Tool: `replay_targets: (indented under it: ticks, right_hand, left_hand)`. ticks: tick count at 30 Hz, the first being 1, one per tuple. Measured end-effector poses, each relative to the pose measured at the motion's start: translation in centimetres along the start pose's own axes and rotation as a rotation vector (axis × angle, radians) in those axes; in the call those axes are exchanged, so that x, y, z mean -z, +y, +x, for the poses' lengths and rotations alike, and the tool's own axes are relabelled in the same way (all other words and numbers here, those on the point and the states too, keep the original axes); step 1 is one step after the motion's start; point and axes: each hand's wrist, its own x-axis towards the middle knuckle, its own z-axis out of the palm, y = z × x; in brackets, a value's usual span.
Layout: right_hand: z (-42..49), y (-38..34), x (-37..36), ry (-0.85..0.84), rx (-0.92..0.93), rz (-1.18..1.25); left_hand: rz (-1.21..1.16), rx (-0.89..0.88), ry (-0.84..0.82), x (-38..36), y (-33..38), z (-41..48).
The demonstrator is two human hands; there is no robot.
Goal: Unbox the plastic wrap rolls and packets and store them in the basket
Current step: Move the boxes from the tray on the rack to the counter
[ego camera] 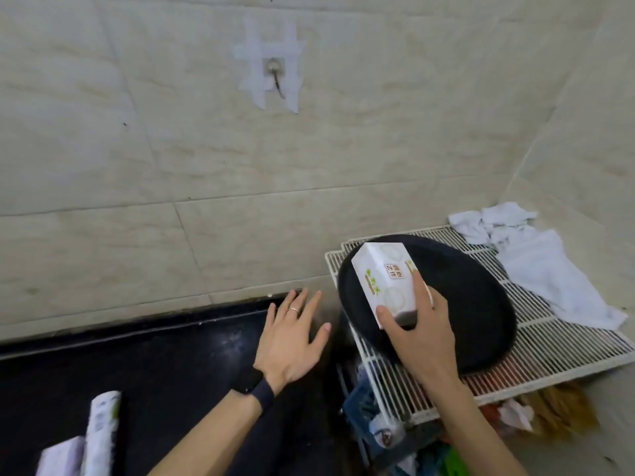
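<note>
The box [385, 280] is white with little green leaf prints and a tan label. The round tray [474, 304] is black, the wire rack [567, 341] white, and the rags [543, 273] on its far right corner are white too. The worktop [154, 365] is black, and the wall tiles [343, 159] are beige with marbly veins. The roll [103, 431] at the worktop's near-left edge is white with green bits.

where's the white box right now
In the head view, right of centre, the right hand grips the white box over the black round tray on the white wire rack; the open left hand is to its left.
</note>
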Motion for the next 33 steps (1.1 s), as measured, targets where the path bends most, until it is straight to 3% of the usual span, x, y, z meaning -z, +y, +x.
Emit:
replay_targets:
  ticks: [7,11,16,24,33]
  right_hand:
    - [-10.9,-5.3,-11.3,-0.237,0.087,0.141]
    - [-17.0,-5.3,-17.8,-0.514,0.054,0.071]
    - [-22.2,-4.6,-24.2,-0.719,0.004,-0.088]
    - [-25.8,-5.0,-29.2,-0.576,0.055,-0.259]
    - [-27.9,-3.9,-31.5,-0.578,-0.014,-0.466]
  left_hand:
    - [-0.022,0.345,-0.015,1.0,-12.9,-12.8]
    - [-0.04,0.58,-0.068,-0.3,-20.0,-21.4]
    - [-0.001,0.77,-0.173,-1.0,-26.1,-28.8]
    - [-0.002,0.721,-0.275,-2.5,-32.1,-33.0]
    - [-0.12,0.705,-0.229,-4.8,-32.6,-33.9]
